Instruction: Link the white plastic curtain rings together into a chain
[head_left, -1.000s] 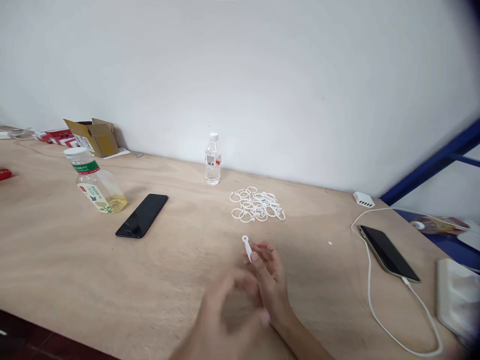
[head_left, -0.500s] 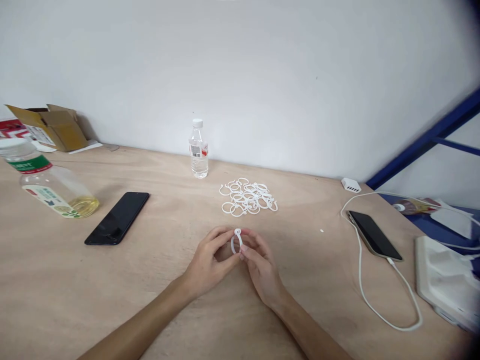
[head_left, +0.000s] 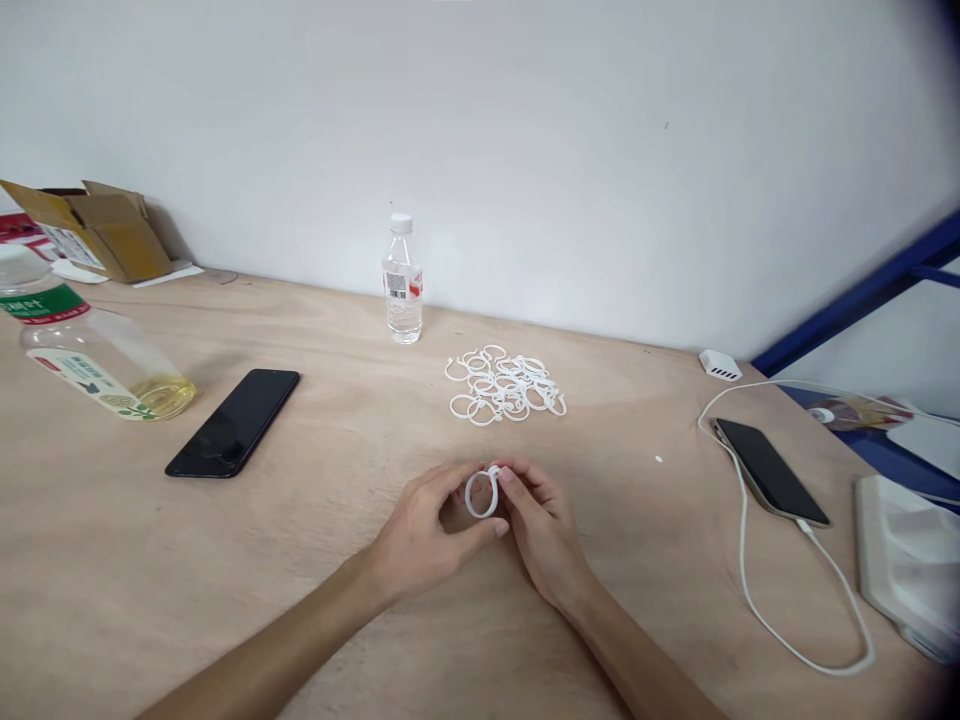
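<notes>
A white plastic curtain ring [head_left: 481, 493] is held upright above the plywood table [head_left: 315, 560], near the middle of the view. My left hand [head_left: 424, 530] pinches its lower side with the fingers curled. My right hand [head_left: 544, 530] grips the ring's top and far side, and the fingertips of the two hands nearly meet. Part of the ring's clasp is hidden by my fingers. Straight ahead of my hands, a little apart from them, lies a tangled pile of similar white rings [head_left: 504, 388].
A water bottle [head_left: 403, 285] stands behind the pile. To the left lie a bottle of yellow oil [head_left: 97, 360], a black phone [head_left: 234, 425] and a cardboard box [head_left: 94, 232]. To the right are a cabled phone [head_left: 769, 470], a white charger [head_left: 720, 365] and a white tray [head_left: 907, 560].
The white piece, a blurred narrow strip in my right hand a second ago, is now a rounder ring held by both hands. My view has shifted slightly, and my hands have steadied.
</notes>
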